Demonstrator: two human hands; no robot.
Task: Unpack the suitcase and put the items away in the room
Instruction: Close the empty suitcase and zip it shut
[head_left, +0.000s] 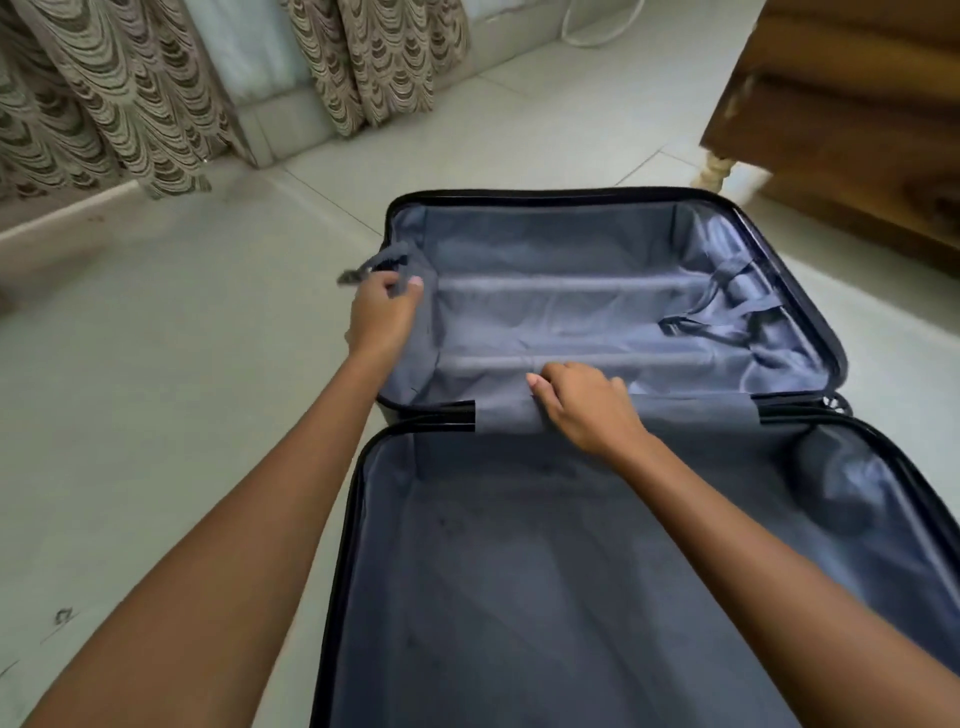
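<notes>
A black hard-shell suitcase (800, 270) lies open flat on the tiled floor, both halves lined in grey-blue fabric with nothing inside them. My left hand (382, 319) pinches a grey strap (379, 265) at the far half's left edge. My right hand (582, 405) rests with curled fingers on the grey fabric hinge band (501, 410) between the two halves. A second pair of straps (727, 306) lies loose at the right side of the far half.
A wooden cabinet (852, 119) on a pale turned leg stands at the back right. Patterned curtains (119, 98) hang along the back left wall. A white cable (597, 31) lies on the floor at the back. Pale floor tiles (156, 364) spread to the left.
</notes>
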